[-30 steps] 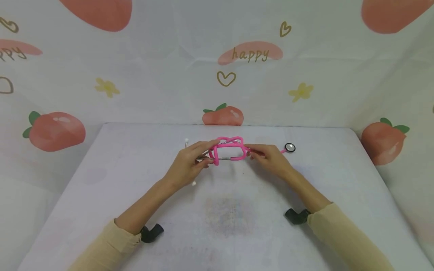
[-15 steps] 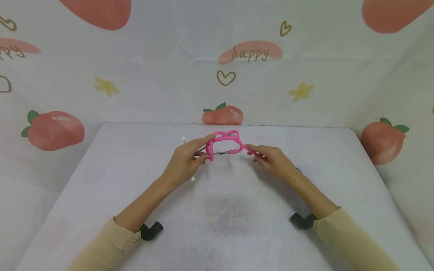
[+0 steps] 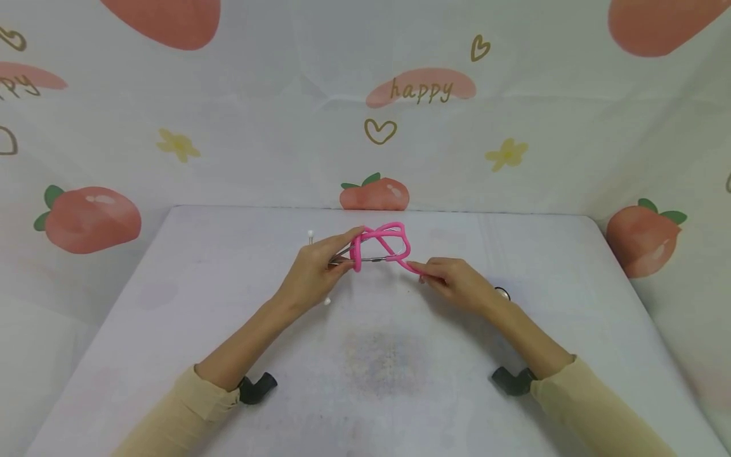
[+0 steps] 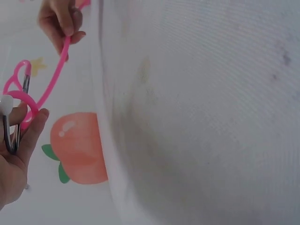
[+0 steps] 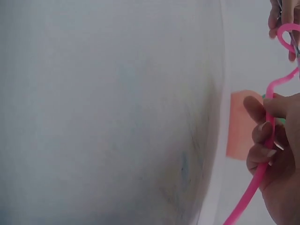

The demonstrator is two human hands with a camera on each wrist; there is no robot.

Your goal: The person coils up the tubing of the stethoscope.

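A stethoscope with pink tubing is held up above the table between both hands. Its tubing is looped round its metal ear tubes. My left hand grips the looped bundle at its left end, and white eartips stick out past that hand. The right hand pinches the free length of tubing to the right of the loops; in the right wrist view this pink tube runs through curled fingers. Partly hidden behind the right wrist is the round chestpiece.
Beneath the hands is a table with a white cover. A white backdrop printed with peaches, hearts and flowers rises behind and beside it. Black wrist mounts show near both cuffs.
The right hand has moved right and toward the person with the tubing, and the chestpiece has come in behind the wrist. The left hand and loops shifted slightly left and away.
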